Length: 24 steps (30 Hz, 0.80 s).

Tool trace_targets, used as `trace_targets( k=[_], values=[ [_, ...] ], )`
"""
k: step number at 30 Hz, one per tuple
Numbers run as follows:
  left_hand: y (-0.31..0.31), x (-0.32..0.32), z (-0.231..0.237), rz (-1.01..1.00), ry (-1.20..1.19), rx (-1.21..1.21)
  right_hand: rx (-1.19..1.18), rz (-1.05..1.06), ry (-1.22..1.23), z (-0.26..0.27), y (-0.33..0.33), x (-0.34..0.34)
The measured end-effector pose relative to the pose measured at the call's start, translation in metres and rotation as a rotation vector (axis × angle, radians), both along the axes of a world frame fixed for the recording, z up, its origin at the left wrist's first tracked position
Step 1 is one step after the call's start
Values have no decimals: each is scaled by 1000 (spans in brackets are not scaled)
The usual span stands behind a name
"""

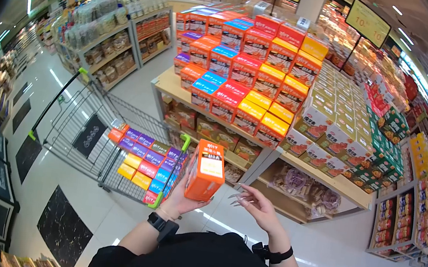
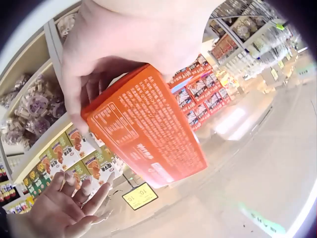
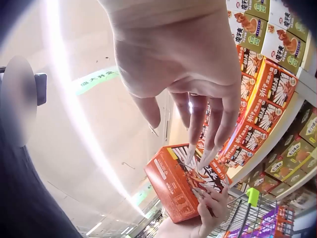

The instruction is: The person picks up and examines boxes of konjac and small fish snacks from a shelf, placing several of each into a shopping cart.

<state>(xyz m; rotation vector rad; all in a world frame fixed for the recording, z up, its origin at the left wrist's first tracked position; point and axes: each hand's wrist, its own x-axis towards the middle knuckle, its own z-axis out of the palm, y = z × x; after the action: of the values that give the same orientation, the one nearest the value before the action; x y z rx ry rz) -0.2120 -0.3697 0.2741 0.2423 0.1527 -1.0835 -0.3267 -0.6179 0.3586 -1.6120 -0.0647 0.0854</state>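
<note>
The left hand [image 1: 180, 200] is gripping the orange box [image 1: 209, 172], its fingers curling round the edge in the left wrist view. In the head view, the box is sitting near the middle, above the dark shirt [image 1: 205, 264], with a white label patch [image 1: 211, 167] showing. The right hand [image 1: 261, 209] is hovering at 4 o'clock of the box, near it but apart; it is holding nothing, and its fingers are spreading wide and slightly bending.

Taking the box as the clock's centre, the cart [image 1: 185, 141] is standing at 10 o'clock, carrying orange, purple, blue, red and yellow cartons [image 1: 144, 151]. The display table [image 1: 164, 81] is running from 11 to 2 o'clock, bearing stepped stacks [image 1: 243, 72] of red, orange, blue and yellow cartons, with olive-and-white packs [image 1: 333, 129] lying at 2 o'clock. Purple-topped tubs [image 1: 297, 181] are resting on the shelf [image 1: 275, 199] at 3 o'clock. A black watch [image 1: 156, 221] is circling the left wrist.
</note>
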Motion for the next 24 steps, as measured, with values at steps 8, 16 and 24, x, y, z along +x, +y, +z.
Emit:
trace_targets(
  k=[8,16,24],
  values=[
    [-24,27,2,226,-486,338,-280,-142,-18,-18,-39,24],
    [-75,65,23,134,-977,724,-502,-73,4,-5,-90,99],
    [-96,112,31,17,-808,920,-241,91,294,-17,-143,201]
  ],
)
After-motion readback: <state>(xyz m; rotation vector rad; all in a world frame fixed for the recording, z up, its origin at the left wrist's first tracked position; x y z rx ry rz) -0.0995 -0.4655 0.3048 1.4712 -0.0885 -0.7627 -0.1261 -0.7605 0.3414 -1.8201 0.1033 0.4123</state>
